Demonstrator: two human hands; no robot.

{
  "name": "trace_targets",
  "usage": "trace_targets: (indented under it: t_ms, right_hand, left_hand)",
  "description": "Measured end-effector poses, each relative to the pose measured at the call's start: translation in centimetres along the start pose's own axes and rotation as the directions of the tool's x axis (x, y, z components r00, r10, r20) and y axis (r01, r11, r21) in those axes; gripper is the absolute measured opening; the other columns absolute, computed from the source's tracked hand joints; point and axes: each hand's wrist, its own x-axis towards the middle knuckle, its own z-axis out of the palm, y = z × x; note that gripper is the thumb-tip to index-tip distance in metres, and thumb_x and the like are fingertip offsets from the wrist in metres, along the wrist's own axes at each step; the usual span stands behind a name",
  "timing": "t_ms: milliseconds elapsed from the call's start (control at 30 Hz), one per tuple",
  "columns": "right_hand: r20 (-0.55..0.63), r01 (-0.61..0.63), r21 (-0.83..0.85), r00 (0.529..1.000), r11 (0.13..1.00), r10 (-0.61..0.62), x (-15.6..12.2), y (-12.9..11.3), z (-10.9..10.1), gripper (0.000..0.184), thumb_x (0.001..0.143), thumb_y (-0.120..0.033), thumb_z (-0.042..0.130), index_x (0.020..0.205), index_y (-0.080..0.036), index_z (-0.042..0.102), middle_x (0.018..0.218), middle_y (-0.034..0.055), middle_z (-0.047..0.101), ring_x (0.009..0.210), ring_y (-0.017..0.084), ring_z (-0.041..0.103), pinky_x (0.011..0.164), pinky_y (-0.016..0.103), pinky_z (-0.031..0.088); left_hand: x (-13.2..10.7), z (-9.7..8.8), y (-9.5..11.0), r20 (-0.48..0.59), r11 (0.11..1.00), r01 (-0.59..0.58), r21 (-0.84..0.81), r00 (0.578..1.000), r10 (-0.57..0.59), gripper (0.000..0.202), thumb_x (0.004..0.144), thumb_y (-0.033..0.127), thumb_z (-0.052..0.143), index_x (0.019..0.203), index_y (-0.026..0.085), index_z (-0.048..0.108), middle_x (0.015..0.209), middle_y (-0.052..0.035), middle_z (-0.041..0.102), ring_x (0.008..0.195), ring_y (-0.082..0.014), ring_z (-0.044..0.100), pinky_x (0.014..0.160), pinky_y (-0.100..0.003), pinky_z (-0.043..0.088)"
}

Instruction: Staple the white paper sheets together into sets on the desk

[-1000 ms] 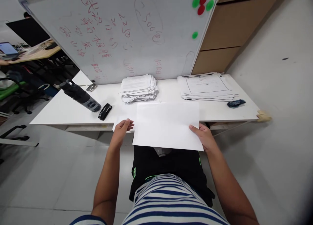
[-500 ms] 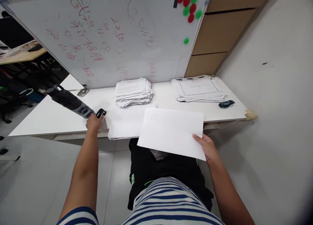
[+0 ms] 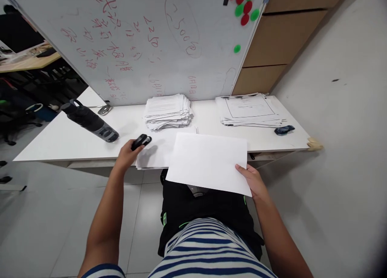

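Observation:
My left hand (image 3: pixel 127 153) is closed around a black stapler (image 3: pixel 141 141), which is lifted over the left part of some blank white sheets (image 3: pixel 155 151) at the table's front edge. With thumb on top and fingers beneath, my right hand (image 3: pixel 253 180) grips the right edge of white paper (image 3: pixel 208 161). That paper is held flat above my lap and overlaps the sheets on the table. Whether it is one sheet or more, I cannot tell. Behind them stands a thick stack of printed papers (image 3: pixel 167 111).
A dark bottle (image 3: pixel 90 120) stands on the white table (image 3: pixel 69 143) at the left, near a computer mouse (image 3: pixel 104 110). More papers (image 3: pixel 249 110) and a small dark blue object (image 3: pixel 284 130) lie at the right. A whiteboard (image 3: pixel 136 40) rises behind; a wall (image 3: pixel 344 128) bounds the right.
My left hand has lifted the stapler and carried it rightward, away from the bottle and over the blank sheets. The paper in my right hand has shifted slightly left.

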Motion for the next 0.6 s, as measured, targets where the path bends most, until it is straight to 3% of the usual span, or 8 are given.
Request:
trace_targets:
  t_ms: [133,267,600]
  right_hand:
    - [0.012,0.004,-0.011,1.000,1.000,-0.004,0.2,0.5,0.1,0.038,0.062,-0.036,0.088,0.094,-0.020,0.074,0.095,0.0058,0.079,0.079,0.024,0.075,0.070,0.032,0.063]
    - [0.001,0.000,0.002,1.000,1.000,0.000,0.2,1.0,-0.7,0.039,0.061,-0.036,0.089,0.094,-0.019,0.074,0.095,0.0070,0.079,0.079,0.025,0.075,0.070,0.034,0.063]
    - [-0.009,0.023,0.048,1.000,0.999,-0.023,0.5,1.2,-3.3,0.042,0.062,-0.038,0.089,0.096,-0.019,0.074,0.093,0.0069,0.079,0.075,0.024,0.075,0.067,0.033,0.062]
  left_hand:
    - [-1.8,1.4,4.3,0.198,0.992,-0.117,-0.041,0.973,0.123,0.046,0.079,0.054,0.062,0.111,0.021,0.064,0.096,-0.0056,0.067,0.085,-0.0233,0.061,0.072,-0.032,0.046]
    - [-1.9,2.9,7.0,0.317,0.979,-0.193,-0.059,0.927,0.202,0.043,0.081,0.053,0.060,0.111,0.022,0.063,0.100,-0.0069,0.068,0.089,-0.0253,0.062,0.074,-0.034,0.046]
    - [-1.0,4.9,8.6,0.357,0.967,-0.255,0.025,0.906,0.229,0.043,0.081,0.053,0.061,0.111,0.023,0.063,0.104,-0.0068,0.069,0.090,-0.0253,0.062,0.072,-0.032,0.045]
